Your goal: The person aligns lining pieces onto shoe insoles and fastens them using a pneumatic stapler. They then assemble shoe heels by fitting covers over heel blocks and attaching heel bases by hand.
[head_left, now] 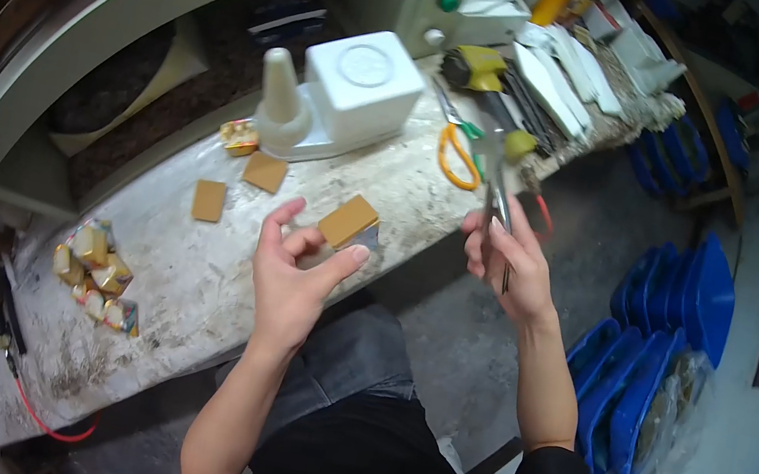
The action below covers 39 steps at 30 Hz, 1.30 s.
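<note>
My left hand (297, 273) is closed, its thumb and fingers pinching a tan square piece (349, 222) with a greyish side edge. Two similar flat tan squares lie on the bench past it, one square (208, 201) to the left and another square (265, 172) near the white bottle. In my right hand (515, 261) is a long, slim metal tool (499, 182) pointing away from me; blur hides its exact kind. Just beyond it lie orange-handled scissors (458, 158). A small gold-coloured patterned block (239, 137) sits beside the white bottle's base.
A white dispenser bottle with a cone-shaped top (363, 82) stands on the stained bench (220, 280). Several gold-coloured blocks (101, 274) cluster at left, near a black tool (3, 313) with a red cord. A yellow-green tool (475, 68) lies at the back. Blue bins (680, 290) are at right.
</note>
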Available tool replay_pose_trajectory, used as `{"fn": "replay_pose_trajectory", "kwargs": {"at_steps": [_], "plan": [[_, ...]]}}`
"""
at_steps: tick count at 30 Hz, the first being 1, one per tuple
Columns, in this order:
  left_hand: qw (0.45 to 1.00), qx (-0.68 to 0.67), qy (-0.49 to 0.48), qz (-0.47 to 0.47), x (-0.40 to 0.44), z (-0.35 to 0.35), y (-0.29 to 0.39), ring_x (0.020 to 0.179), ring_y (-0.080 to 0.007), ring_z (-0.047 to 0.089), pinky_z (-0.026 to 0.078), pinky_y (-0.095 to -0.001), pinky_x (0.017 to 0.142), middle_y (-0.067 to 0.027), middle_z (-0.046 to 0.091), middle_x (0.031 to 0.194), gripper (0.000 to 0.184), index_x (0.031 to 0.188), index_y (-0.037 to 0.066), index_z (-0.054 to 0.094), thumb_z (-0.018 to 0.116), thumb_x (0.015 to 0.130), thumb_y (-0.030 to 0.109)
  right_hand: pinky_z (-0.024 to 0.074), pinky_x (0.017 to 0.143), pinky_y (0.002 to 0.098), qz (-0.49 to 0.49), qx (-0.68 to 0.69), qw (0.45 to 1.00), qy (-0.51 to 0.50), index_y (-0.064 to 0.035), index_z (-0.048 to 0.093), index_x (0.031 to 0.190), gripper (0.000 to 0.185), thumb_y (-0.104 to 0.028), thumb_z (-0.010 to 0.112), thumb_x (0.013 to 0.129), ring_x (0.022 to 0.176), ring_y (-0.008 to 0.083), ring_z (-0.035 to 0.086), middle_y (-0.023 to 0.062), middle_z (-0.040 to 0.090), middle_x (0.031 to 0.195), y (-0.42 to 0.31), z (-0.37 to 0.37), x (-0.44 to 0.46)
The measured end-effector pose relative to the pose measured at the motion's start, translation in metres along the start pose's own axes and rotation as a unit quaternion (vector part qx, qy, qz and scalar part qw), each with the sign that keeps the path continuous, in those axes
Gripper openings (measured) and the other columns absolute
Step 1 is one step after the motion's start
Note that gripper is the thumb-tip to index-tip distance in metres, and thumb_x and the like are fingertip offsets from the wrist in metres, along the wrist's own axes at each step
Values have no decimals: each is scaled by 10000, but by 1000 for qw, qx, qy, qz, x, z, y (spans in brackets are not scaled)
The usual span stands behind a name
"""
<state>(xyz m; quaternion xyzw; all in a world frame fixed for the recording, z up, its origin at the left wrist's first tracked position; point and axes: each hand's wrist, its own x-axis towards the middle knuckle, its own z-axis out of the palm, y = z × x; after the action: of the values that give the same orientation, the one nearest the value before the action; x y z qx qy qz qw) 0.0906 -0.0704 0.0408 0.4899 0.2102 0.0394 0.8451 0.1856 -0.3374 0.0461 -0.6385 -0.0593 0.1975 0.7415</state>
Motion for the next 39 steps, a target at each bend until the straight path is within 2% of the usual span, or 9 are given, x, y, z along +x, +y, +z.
{"fn": "replay_pose_trajectory", "kwargs": {"at_steps": [4,7,12,15,24,28,32,35,39], "plan": [[924,289,1,250,50,40,-61,1019,-231,690,518,-382,986,-115,769,1039,786,1450,-54,497,926,812,108,559,626,287,72,32,997,-7,-107,161,1735,702,-425,424,1167,727,162,668,152,709,1058,-24,-11,-40],[769,480,-8,423,83,38,-97,1023,-308,667,481,-457,1011,-121,770,1042,747,1390,-28,561,929,761,136,571,605,309,45,-36,998,17,-133,159,1742,684,-470,364,1183,705,171,686,173,720,1060,-66,-3,-68],[790,480,-27,381,80,42,-92,1024,-354,641,462,-494,998,-130,765,1047,732,1372,-11,566,919,751,150,555,595,288,-223,-34,970,95,-159,209,1747,631,-397,385,1189,673,160,680,161,736,1053,-50,13,-82],[787,484,-29,381,79,38,-91,1034,-353,649,475,-478,986,-140,756,1058,694,1348,-14,573,910,761,138,549,578,267,5,-329,944,-30,-186,216,1747,621,-384,395,1186,634,149,652,155,714,1001,25,7,-34],[803,473,-32,361,78,39,-90,1038,-367,652,491,-470,971,-169,741,1075,656,1323,-27,582,900,766,115,499,550,246,-103,-148,981,73,-172,267,1736,592,-285,432,1179,593,90,573,75,684,891,17,10,-48],[825,454,-31,336,75,33,-98,1038,-370,650,490,-473,975,-167,740,1079,664,1334,-23,576,894,767,113,496,546,240,24,-165,985,47,-176,266,1737,590,-291,432,1182,584,85,561,80,681,894,-10,19,-47],[810,458,-17,366,80,37,-92,1039,-366,651,490,-473,978,-163,737,1070,686,1348,-23,565,891,760,111,492,535,237,-233,-107,958,132,-185,277,1735,585,-304,434,1184,579,78,555,66,676,878,-28,24,-30],[800,470,-29,371,81,37,-94,1052,-372,645,481,-485,987,-157,738,1048,706,1357,-26,555,890,750,107,483,529,243,84,-281,956,-25,-179,340,1716,555,-311,429,1184,577,76,551,61,665,861,-4,11,-10],[805,466,-14,368,79,42,-88,1000,-317,672,512,-441,954,-138,746,1049,634,1334,-27,557,889,813,115,483,545,263,43,-159,984,66,-169,386,1699,555,-327,461,1173,610,59,566,58,661,868,-44,4,-20]]}}
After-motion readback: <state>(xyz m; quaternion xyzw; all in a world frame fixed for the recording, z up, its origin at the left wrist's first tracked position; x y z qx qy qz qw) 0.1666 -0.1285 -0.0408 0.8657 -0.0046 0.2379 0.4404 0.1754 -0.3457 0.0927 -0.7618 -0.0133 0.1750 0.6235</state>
